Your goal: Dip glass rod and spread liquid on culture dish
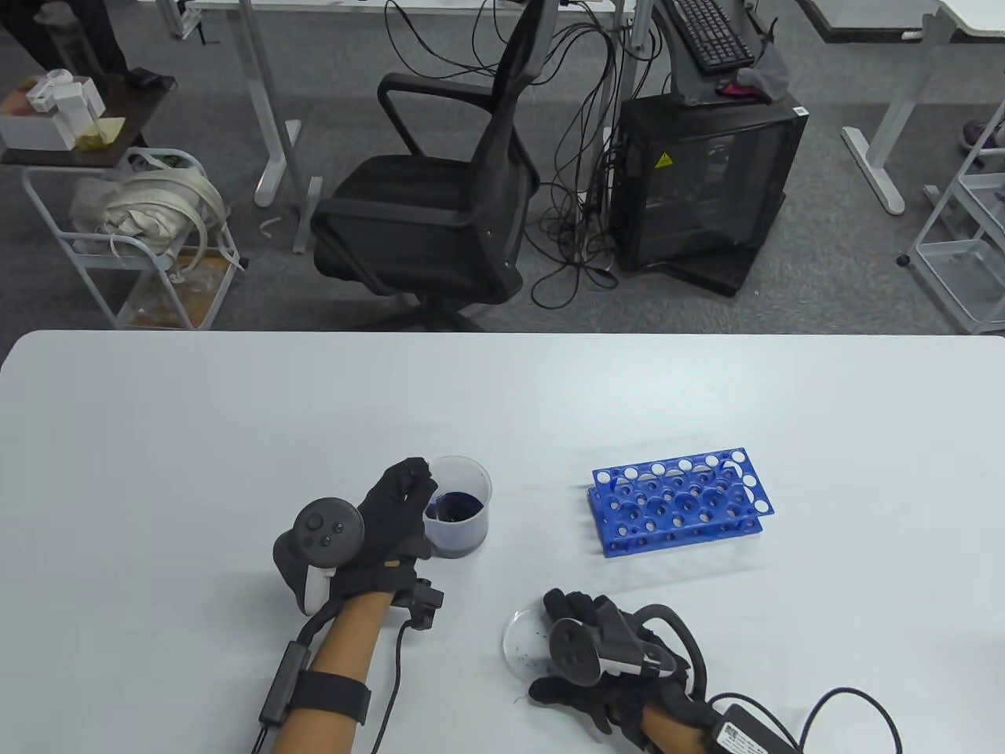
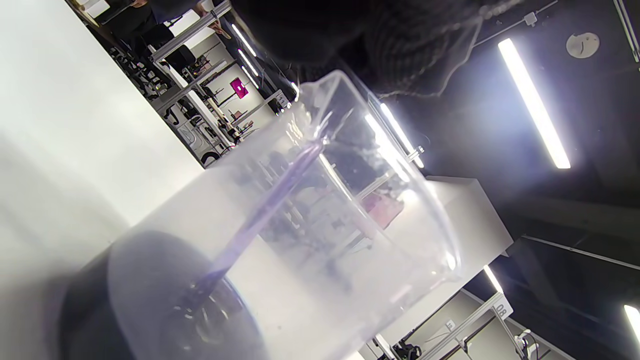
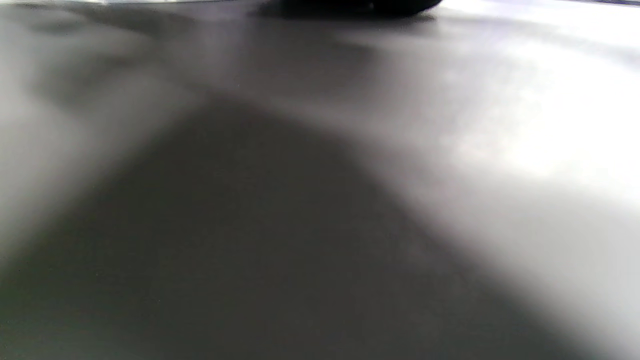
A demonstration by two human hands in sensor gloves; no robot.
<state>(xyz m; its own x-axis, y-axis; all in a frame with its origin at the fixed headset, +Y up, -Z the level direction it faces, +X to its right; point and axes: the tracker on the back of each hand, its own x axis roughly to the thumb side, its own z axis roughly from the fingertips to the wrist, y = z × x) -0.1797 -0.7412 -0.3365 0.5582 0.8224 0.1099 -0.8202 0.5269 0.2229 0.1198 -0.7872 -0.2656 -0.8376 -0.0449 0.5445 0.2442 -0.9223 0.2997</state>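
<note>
A clear beaker point(image 1: 460, 506) with dark blue liquid stands on the white table point(image 1: 235, 424). My left hand point(image 1: 408, 491) pinches the glass rod at the beaker's rim. In the left wrist view the rod point(image 2: 265, 210) runs down inside the beaker point(image 2: 350, 240) with its tip in the dark liquid. A clear culture dish point(image 1: 524, 640) with blue smears lies near the front edge. My right hand point(image 1: 581, 628) rests over the dish's right side and holds it steady. The right wrist view shows only blurred table surface.
A blue tube rack point(image 1: 677, 499) lies on the table right of the beaker. A black office chair point(image 1: 447, 204) and a black cabinet point(image 1: 703, 181) stand beyond the table's far edge.
</note>
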